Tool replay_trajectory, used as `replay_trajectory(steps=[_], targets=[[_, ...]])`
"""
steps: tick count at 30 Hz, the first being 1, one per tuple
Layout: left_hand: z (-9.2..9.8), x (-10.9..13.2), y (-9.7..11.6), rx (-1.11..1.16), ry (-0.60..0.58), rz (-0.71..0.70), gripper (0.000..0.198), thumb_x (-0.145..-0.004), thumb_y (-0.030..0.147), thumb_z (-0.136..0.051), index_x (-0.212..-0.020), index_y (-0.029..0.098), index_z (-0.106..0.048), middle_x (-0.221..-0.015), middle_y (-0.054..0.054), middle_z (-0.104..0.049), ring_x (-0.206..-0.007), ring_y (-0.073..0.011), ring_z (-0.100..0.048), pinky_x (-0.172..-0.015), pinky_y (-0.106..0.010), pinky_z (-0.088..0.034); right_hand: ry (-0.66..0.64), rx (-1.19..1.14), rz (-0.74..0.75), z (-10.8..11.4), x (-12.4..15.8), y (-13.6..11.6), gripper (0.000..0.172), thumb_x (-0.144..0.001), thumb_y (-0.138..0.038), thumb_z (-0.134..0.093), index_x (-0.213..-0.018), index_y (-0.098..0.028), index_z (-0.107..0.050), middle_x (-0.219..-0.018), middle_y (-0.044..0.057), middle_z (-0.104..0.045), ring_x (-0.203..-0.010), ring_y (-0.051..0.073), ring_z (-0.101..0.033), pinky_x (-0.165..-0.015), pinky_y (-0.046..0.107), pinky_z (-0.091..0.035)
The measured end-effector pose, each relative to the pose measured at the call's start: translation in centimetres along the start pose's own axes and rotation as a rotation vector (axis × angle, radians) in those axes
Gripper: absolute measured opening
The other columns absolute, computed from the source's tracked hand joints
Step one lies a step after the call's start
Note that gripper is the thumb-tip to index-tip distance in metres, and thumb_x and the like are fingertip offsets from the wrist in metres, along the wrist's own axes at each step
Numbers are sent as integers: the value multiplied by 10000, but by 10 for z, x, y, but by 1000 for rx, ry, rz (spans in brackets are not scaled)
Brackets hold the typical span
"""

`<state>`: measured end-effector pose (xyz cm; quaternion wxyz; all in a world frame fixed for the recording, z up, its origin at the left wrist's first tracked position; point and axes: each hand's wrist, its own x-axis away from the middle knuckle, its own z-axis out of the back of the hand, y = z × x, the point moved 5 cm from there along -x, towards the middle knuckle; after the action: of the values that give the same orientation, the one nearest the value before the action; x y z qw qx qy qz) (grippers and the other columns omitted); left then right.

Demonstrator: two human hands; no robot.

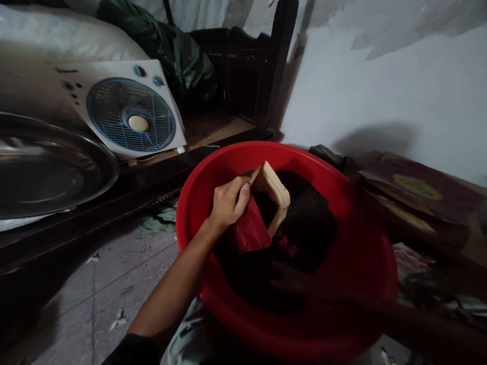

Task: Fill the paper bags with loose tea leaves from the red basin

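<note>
My left hand (232, 202) is closed on the upper edge of a red paper bag (253, 230) with a tan lining. The bag's mouth gapes toward the right, and some dark material shows inside it. It is tilted over a large red plastic tub (371, 248), which holds a broad layer of dark loose material (308, 203), too dim to name. Deep in shadow, my right hand (291, 279) is low in the tub, at or just above that material. Its fingers are too dark to make out clearly. Small reddish bits (287, 246) lie near the bag's lower corner.
At the left, a white box fan (133, 114) stands beside a big metal basin (57, 187) on a dark wooden ledge. Purple-brown bags (414, 187) are stacked right of the tub, by the white wall (399, 86). Small scraps (119, 319) lie on the tiled floor.
</note>
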<state>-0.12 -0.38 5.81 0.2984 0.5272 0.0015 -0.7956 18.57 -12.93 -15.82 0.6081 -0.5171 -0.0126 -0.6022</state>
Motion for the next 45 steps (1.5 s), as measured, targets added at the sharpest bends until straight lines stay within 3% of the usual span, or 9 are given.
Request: replay_trajectory(steps=[4, 8, 14, 22, 27, 31, 39, 43, 45], targets=[[0, 0, 1, 3, -11, -5, 223, -1011, 249, -374, -963, 180, -580, -810, -9, -686, -662, -96, -620, -604, -213, -431, 22, -278, 181, 7, 17, -35, 565, -641, -405, -736, -1159, -212, -620, -1112, 52, -679, -1085, 284, -622, -921, 404, -503], [1, 1, 0, -2, -9, 6, 228, -1013, 254, -373, -960, 184, -584, -757, 4, -658, -629, -96, -600, -599, -215, -425, 385, -619, 177, 48, 38, -65, 384, -673, -417, -715, -980, -230, -581, -737, -41, -588, -677, 153, -580, -578, 258, -467], [-4, 3, -2, 38, -60, -4, 250, -1015, 284, -363, -978, 193, -593, -801, -12, -669, -677, -112, -618, -647, -228, -452, 847, -1001, 431, 137, 85, -116, 322, -780, -471, -678, -1021, -283, -576, -918, -10, -638, -773, 156, -631, -616, 257, -519], [-7, 4, -3, 74, -94, -21, 277, -1022, 322, -342, -1045, 193, -587, -864, -25, -701, -722, -127, -652, -662, -234, -473, 961, -631, 833, 178, 95, -197, 376, -957, -526, -443, -1083, -253, -669, -1088, 49, -710, -1062, 210, -656, -947, 393, -529], [-9, 5, -3, 109, -123, -28, 272, -1012, 343, -367, -1054, 194, -590, -852, -25, -696, -710, -128, -650, -663, -232, -484, 895, 26, 923, 182, 78, -214, 264, -901, -284, -604, -1144, -263, -704, -1231, 33, -688, -1161, 198, -616, -1055, 408, -452], [-8, 4, 0, 145, -115, -70, 237, -1004, 298, -396, -1066, 183, -593, -891, -34, -704, -763, -125, -664, -702, -223, -491, 915, 392, 897, 180, 68, -214, 204, -901, -196, -621, -1040, -288, -740, -1064, -4, -745, -1058, 203, -642, -981, 427, -475], [-5, 2, -3, 28, -82, -5, 268, -1011, 286, -356, -972, 192, -604, -736, 2, -653, -603, -110, -588, -599, -229, -423, 1117, 104, 947, 176, 103, -179, 167, -884, -362, -663, -1009, -281, -739, -1191, 32, -692, -1124, 214, -633, -1010, 408, -476], [2, 2, -6, -50, -2, 48, 256, -1005, 274, -354, -900, 190, -572, -705, 4, -621, -601, -112, -569, -596, -237, -397, 1219, -57, 537, 200, 65, -98, 358, -955, -396, -482, -1218, -210, -637, -1261, 109, -639, -1185, 238, -598, -1030, 436, -454], [5, 1, -9, -85, 35, 85, 245, -998, 266, -358, -872, 190, -554, -672, 13, -587, -581, -111, -544, -583, -242, -377, 896, 111, 130, 193, 21, -50, 435, -967, -334, -401, -1317, -144, -574, -1346, 160, -591, -1272, 246, -547, -1099, 421, -386]])
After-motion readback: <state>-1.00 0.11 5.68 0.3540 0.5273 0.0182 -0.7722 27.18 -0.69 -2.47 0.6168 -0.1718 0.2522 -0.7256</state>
